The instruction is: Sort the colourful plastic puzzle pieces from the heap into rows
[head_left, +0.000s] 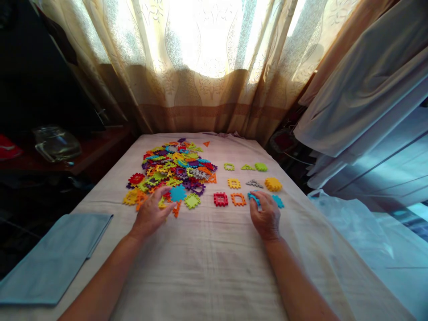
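My left hand (153, 213) is at the near edge of a heaped pile of plastic building pieces (182, 158). Its thumb and fingers close on a blue toothed-edge building piece (178, 193). Just right of that lies a lime-green toothed piece (192, 201), with an orange triangle (176, 209) below. My right hand (266, 215) is closed over a second blue piece (253, 198) at the near row; its fingers hide part of it. Beside this hand are an orange square frame (238, 199) and another blue toothed piece (277, 201).
Sorted pieces stand in rows: a red frame (220, 199), yellow frame (234, 183), grey piece (254, 183), yellow stack (273, 184) and green stack (261, 167). A folded blue cloth (56, 258) lies at the left edge of the covered table (200, 276). Curtains hang behind.
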`<act>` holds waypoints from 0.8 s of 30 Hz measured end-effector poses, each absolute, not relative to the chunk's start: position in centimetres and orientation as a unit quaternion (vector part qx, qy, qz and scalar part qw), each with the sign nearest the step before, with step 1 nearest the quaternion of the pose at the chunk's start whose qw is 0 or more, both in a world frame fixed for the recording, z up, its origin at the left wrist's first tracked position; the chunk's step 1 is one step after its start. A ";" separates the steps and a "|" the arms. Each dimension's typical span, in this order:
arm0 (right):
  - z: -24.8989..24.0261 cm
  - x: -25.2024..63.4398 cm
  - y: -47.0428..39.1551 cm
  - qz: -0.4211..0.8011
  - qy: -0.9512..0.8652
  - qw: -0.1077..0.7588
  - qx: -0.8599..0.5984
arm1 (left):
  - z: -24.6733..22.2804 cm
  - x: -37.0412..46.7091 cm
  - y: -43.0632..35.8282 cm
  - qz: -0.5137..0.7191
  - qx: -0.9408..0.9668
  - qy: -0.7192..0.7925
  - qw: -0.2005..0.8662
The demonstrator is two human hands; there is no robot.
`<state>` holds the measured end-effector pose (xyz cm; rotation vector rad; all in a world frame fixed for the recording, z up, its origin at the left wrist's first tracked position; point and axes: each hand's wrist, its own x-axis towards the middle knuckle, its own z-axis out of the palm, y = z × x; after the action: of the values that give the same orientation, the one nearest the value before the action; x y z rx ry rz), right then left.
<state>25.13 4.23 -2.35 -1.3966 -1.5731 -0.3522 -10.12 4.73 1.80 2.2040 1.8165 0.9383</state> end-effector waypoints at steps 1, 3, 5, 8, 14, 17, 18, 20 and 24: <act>-2.2 24.2 4.0 -0.129 -0.667 0.477 -0.558 | 1.1 -9.2 4.3 0.327 0.746 0.575 0.077; -2.0 22.4 3.3 -0.096 -0.713 0.452 -0.527 | 0.0 -7.4 3.7 0.340 0.775 0.526 0.088; -1.9 21.0 2.6 -0.071 -0.762 0.416 -0.491 | -0.7 -5.9 3.2 0.343 0.800 0.481 0.098; -1.8 19.7 1.9 -0.041 -0.820 0.369 -0.437 | -1.3 -4.6 2.8 0.339 0.824 0.440 0.112; -2.1 19.7 2.0 -0.016 -0.850 0.322 -0.417 | -1.9 -3.9 2.4 0.322 0.848 0.400 0.130; -2.3 19.5 2.0 -0.005 -0.845 0.328 -0.422 | -2.2 -3.9 2.4 0.321 0.851 0.396 0.128; -2.3 19.4 1.9 0.001 -0.842 0.333 -0.425 | -2.2 -3.8 2.4 0.322 0.851 0.395 0.126; -2.3 19.1 1.7 0.011 -0.831 0.347 -0.435 | -2.4 -3.8 2.4 0.329 0.850 0.394 0.114; -2.0 20.1 2.2 -0.008 -0.782 0.391 -0.485 | -2.6 -4.0 2.4 0.339 0.843 0.407 0.087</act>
<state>20.15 2.21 -1.98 -1.2324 -1.9871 -0.0195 -4.03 2.45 -2.62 2.5114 1.2130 1.0107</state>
